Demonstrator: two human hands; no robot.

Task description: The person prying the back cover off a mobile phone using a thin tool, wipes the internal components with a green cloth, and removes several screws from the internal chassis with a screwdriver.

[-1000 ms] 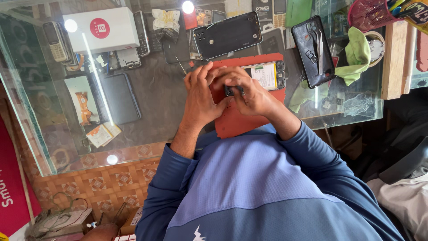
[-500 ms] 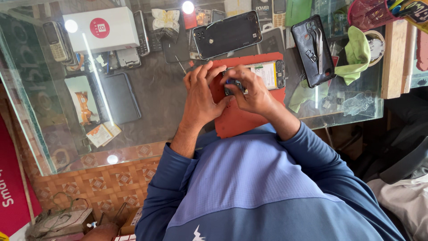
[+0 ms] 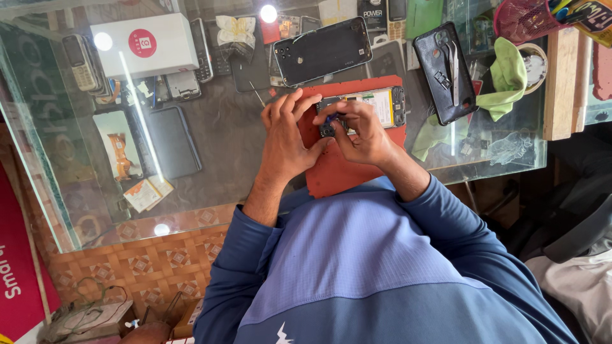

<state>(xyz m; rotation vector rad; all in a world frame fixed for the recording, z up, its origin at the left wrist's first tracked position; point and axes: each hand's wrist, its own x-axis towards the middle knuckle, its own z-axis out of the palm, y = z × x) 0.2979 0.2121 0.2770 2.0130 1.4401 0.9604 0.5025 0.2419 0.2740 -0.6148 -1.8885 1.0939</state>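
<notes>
A person in a blue long-sleeved shirt (image 3: 382, 267) bends over a glass counter (image 3: 242, 146), both forearms reaching away from the camera. Nearest the body lies one red work mat (image 3: 338, 175), its near edge just past the counter's rim. On the mat's far part rests one opened phone (image 3: 376, 105) with its back removed, a pale battery showing inside.

The left hand (image 3: 287, 137) rests on the phone's left end, fingers spread and curled loosely over it. The right hand (image 3: 360, 127) sits on the phone's middle, thumb and fingertips pinched narrow on a small blue-tipped tool (image 3: 331, 118) set against the phone; what the tip touches is too small to tell.

Left of the hands, one dark phone (image 3: 172, 143) lies under the glass, flat.

Farther off, one black back cover (image 3: 322, 51) lies just beyond the mat. To its right, one black case (image 3: 446, 73) holds one pair of tweezers (image 3: 452, 60), and a green cloth (image 3: 507, 79) is bunched beside it. At the far left stands one white box (image 3: 143, 44) with a red round mark, with one old keypad phone (image 3: 80, 60) left of it. One pink basket (image 3: 523, 19) sits at the far right corner, next to a wooden block (image 3: 561, 73).
</notes>
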